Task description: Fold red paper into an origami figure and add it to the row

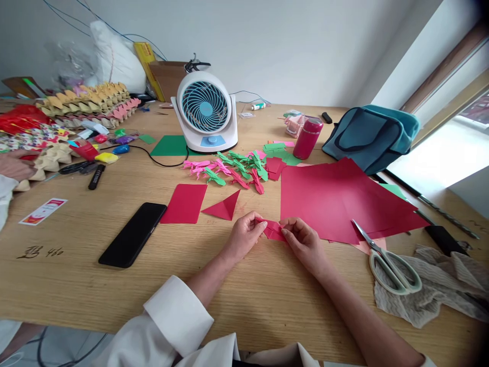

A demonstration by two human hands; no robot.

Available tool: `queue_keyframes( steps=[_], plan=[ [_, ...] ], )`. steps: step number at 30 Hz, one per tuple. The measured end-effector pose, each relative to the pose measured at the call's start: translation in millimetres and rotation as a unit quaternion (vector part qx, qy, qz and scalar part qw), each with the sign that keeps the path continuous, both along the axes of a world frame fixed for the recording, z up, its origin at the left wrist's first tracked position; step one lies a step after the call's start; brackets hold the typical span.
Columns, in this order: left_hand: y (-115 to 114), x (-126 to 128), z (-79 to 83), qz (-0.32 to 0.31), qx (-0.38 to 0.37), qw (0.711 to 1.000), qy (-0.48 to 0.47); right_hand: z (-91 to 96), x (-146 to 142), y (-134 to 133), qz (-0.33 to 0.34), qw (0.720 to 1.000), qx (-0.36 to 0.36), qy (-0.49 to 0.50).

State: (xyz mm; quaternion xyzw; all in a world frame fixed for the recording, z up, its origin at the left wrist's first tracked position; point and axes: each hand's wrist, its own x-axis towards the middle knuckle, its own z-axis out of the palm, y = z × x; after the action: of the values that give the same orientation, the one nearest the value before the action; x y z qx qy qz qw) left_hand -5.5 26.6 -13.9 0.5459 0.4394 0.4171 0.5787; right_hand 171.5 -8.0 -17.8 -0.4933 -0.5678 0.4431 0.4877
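Between my hands is a small piece of folded red paper (pixel 273 230), just above the wooden table. My left hand (pixel 246 233) pinches its left end with thumb and fingers. At the other end, my right hand (pixel 302 241) has its thumb and forefinger closed on the paper. A red folded paper triangle (pixel 223 206) lies just beyond my left hand, beside a red paper rectangle (pixel 185 204). Several small folded paper figures (pixel 237 168) in pink, green and red are heaped behind. Large red paper sheets (pixel 324 199) spread out to the right.
A black phone (pixel 133 235) lies at left. Scissors (pixel 393 265) rest on a crumpled cloth (pixel 420 303) at right. Behind stand a white fan (pixel 206 109), a red flask (pixel 307 137) and a blue bag (pixel 372 135). Another person's hand (pixel 13 167) is at far left, near egg trays (pixel 87 104).
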Motion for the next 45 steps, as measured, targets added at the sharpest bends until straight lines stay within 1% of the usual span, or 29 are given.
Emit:
queue_keyframes(
  steps=[3, 5, 7, 9, 11, 13, 18, 21, 23, 25, 26, 27, 29, 31, 33, 34, 36, 38, 40, 42, 45],
  plan=[
    [1.9, -1.0, -2.7, 0.010, 0.002, 1.000, -0.004, -2.5, 2.0, 0.2, -0.005, 1.000, 0.015, 0.002],
    [3.1, -1.3, -4.4, 0.016, 0.004, 1.000, -0.011, -3.5, 4.6, -0.4, -0.011, 0.999, 0.040, -0.020],
    [3.3, -1.2, -5.1, 0.023, -0.002, 1.000, -0.020, -2.5, 7.2, -2.0, -0.010, 0.995, 0.076, -0.068],
    [2.3, -0.8, -4.7, 0.034, -0.016, 0.999, -0.025, 0.4, 8.6, -4.2, 0.005, 0.984, 0.125, -0.130],
    [0.1, -0.2, -3.6, 0.041, -0.036, 0.998, -0.025, 3.9, 8.4, -6.5, 0.023, 0.964, 0.177, -0.194],
    [-2.6, 0.4, -2.7, 0.036, -0.055, 0.998, -0.018, 6.5, 7.1, -8.6, 0.040, 0.942, 0.215, -0.256],
    [-8.3, 1.1, -2.9, 0.010, -0.059, 0.998, 0.031, 8.0, 3.4, -11.5, 0.044, 0.874, 0.277, -0.398],
    [-10.4, 0.4, -2.1, -0.004, -0.052, 0.996, 0.067, 8.7, 2.2, -12.3, 0.059, 0.838, 0.303, -0.450],
    [-11.2, -0.6, 0.3, -0.011, -0.022, 0.994, 0.103, 9.5, 1.6, -12.9, 0.070, 0.822, 0.316, -0.469],
    [-11.6, -2.1, 3.8, -0.015, 0.040, 0.986, 0.161, 10.2, 1.2, -13.3, 0.079, 0.814, 0.318, -0.479],
    [-11.7, -3.0, 5.8, -0.015, 0.076, 0.977, 0.198, 10.3, 1.0, -13.5, 0.088, 0.813, 0.317, -0.481],
    [-11.9, -4.1, 7.6, -0.020, 0.103, 0.966, 0.235, 10.2, 0.9, -13.5, 0.099, 0.812, 0.313, -0.483],
    [-12.5, -6.8, 10.3, -0.036, 0.132, 0.941, 0.308, 9.1, 0.5, -13.2, 0.125, 0.808, 0.305, -0.488],
    [-13.4, -10.1, 11.5, -0.051, 0.163, 0.911, 0.375, 7.6, -0.1, -12.6, 0.150, 0.805, 0.299, -0.490],
    [-14.0, -13.9, 11.3, -0.053, 0.216, 0.881, 0.418, 6.4, -0.7, -12.0, 0.174, 0.804, 0.297, -0.485],
    [-14.2, -16.0, 11.0, -0.053, 0.244, 0.871, 0.424, 6.2, -0.8, -11.9, 0.183, 0.805, 0.297, -0.480],
    [-14.5, -20.3, 10.0, -0.062, 0.285, 0.864, 0.409, 6.8, -0.6, -12.0, 0.194, 0.807, 0.295, -0.473],
    [-15.7, -25.0, 9.1, -0.095, 0.310, 0.869, 0.373, 8.5, 0.3, -12.5, 0.200, 0.810, 0.290, -0.469],
    [-18.4, -30.1, 8.0, -0.137, 0.337, 0.867, 0.341, 10.4, 1.5, -13.5, 0.205, 0.810, 0.285, -0.469],
    [-22.6, -35.5, 6.8, -0.171, 0.374, 0.851, 0.328, 11.8, 2.5, -14.6, 0.207, 0.806, 0.286, -0.475],
    [-29.7, -42.5, 4.1, -0.193, 0.421, 0.815, 0.349, 12.4, 2.8, -16.5, 0.199, 0.796, 0.303, -0.486]
  ],
)
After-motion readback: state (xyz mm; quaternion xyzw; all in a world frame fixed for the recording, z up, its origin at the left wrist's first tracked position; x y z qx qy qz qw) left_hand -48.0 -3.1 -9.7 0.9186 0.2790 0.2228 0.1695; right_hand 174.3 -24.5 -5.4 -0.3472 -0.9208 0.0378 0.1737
